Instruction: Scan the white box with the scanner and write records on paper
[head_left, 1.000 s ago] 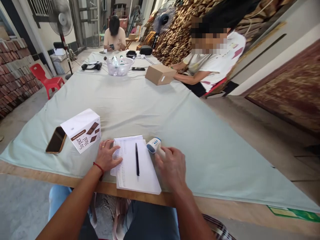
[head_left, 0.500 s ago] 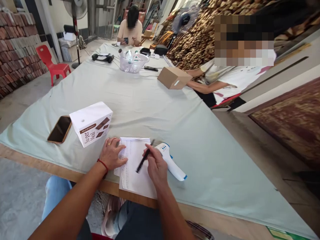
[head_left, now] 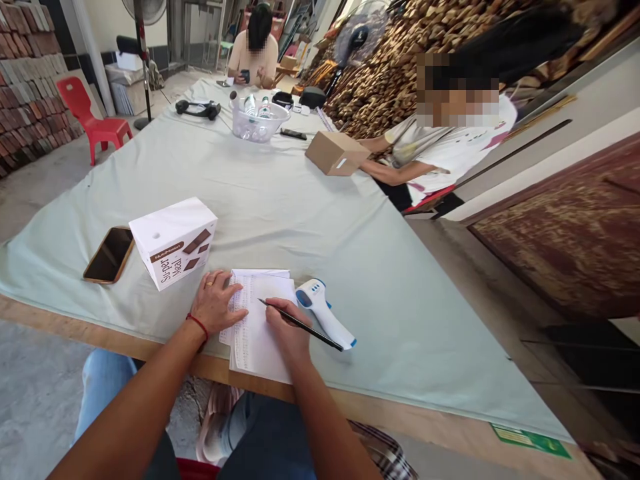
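A stack of white paper (head_left: 265,347) with a column of writing down its left side lies at the table's front edge. My left hand (head_left: 216,303) rests on its left edge, fingers spread. In my right hand (head_left: 290,333) is a black pen (head_left: 315,332), gripped with its tip over the upper part of the sheet; whether the tip touches I cannot tell. Right of the paper lies a white and blue infrared thermometer (head_left: 325,310). A white box (head_left: 175,240) with brown print stands beyond my left hand, beside a phone (head_left: 110,255).
A pale green cloth (head_left: 400,320) covers the table. Farther back are a clear plastic basin (head_left: 257,127) with bottles and a black headset-like item (head_left: 197,109). A person at right holds a cardboard box (head_left: 337,153); another sits at the far end. A red chair (head_left: 93,120) stands left.
My right hand has turned the pen round, so it now slants from the page back over the thermometer. My left hand stays on the paper. The whole view has shifted slightly.
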Available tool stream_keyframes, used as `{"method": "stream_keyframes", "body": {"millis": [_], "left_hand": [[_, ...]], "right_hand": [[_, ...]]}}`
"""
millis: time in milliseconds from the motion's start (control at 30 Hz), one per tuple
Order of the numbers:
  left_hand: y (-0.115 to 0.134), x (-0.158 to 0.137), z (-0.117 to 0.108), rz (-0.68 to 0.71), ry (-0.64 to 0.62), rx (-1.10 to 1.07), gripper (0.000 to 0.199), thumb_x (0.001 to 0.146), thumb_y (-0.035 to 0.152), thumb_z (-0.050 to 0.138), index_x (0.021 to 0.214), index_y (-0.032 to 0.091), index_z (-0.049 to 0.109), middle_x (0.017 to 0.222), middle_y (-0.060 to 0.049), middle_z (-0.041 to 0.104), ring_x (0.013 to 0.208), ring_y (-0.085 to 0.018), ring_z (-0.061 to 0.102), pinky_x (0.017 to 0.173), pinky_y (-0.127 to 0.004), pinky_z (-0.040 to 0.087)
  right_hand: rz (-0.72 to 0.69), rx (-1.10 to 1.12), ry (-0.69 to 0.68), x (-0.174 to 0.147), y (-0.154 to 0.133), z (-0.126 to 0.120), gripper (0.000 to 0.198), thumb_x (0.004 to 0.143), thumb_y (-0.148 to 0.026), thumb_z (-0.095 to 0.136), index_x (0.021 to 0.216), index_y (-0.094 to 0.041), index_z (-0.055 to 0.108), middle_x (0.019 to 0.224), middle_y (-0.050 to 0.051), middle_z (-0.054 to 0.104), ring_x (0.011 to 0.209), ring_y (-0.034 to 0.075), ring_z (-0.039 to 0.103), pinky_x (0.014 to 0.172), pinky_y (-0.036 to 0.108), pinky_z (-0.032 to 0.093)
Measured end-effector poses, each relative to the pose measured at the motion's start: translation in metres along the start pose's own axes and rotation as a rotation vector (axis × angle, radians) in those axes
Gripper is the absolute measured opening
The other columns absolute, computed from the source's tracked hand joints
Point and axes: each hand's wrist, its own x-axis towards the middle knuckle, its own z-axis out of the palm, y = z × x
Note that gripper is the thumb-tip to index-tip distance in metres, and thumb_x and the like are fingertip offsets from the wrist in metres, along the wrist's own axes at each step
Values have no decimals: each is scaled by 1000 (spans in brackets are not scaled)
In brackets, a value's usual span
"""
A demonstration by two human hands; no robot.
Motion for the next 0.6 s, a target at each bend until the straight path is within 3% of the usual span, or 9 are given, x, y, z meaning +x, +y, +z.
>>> {"method": "stream_keyframes", "body": {"millis": [600], "left_hand": [[-1,-1,1,12,7,46,46,70,42,75,110,23,64,127,-10,53,126,-30,42,113,-49,28]], "right_hand": [[-113,-62,-55,1,12,8,18,68,-36,56,70,-20,63,66,2,66,61,18,59,62,30,49]]}}
